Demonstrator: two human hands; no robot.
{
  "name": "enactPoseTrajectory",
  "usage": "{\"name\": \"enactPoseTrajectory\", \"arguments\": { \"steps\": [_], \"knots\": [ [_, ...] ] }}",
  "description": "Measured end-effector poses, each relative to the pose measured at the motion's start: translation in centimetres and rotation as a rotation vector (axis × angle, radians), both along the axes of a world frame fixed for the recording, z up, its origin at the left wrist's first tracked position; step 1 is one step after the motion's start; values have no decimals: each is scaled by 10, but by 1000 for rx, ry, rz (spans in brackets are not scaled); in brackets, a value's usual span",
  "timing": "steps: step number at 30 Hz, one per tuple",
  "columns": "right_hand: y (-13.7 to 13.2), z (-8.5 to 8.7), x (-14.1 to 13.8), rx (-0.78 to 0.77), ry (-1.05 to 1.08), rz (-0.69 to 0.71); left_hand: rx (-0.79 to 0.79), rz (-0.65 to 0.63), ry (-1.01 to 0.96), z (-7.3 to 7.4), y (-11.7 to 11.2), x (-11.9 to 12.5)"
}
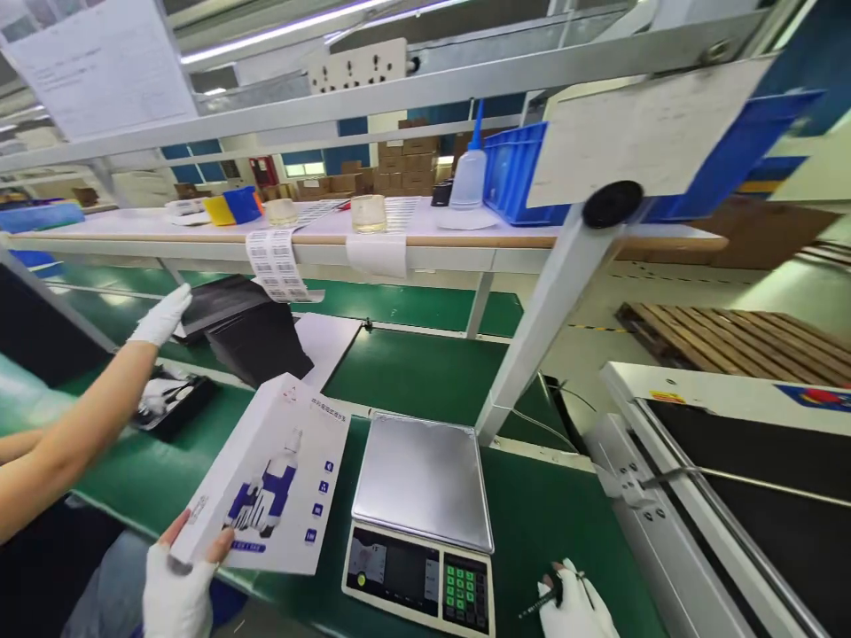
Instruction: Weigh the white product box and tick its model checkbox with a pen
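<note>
Your left hand (178, 592) is clenched on the white box (269, 478), tilted over the desk's near edge beside the scale (423, 478). Your right hand (577, 610) pinches a pen (540, 603). You're mid-carry, seemingly; next, lay it flat on the pan.

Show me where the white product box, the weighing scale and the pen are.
white product box (279, 478), head view, on the middle of its printed front face.
weighing scale (422, 477), head view, on the bare steel weighing pan.
pen (540, 603), head view, on the dark barrel by the right hand (577, 611).
</note>
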State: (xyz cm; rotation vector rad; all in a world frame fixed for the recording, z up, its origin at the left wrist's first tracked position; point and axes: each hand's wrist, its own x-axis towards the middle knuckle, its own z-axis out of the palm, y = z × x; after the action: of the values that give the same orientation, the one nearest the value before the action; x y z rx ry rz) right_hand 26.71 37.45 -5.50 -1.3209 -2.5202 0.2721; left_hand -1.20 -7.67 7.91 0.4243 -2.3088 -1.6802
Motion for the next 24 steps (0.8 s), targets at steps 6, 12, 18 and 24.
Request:
{"name": "enactPoseTrajectory", "arguments": {
  "steps": [6,12,18,24],
  "knots": [
    [-5,1,-4,-35,-39,-36,-348,-450,245,38,72,23],
    [-8,-1,-4,-72,-12,-70,-338,-646,273,66,165,69],
    [-10,0,-3,-187,78,-101,344,-671,-244,21,146,49],
    [-8,6,-4,-300,157,-143,-335,-565,-572,-121,79,43]
  ]
}}
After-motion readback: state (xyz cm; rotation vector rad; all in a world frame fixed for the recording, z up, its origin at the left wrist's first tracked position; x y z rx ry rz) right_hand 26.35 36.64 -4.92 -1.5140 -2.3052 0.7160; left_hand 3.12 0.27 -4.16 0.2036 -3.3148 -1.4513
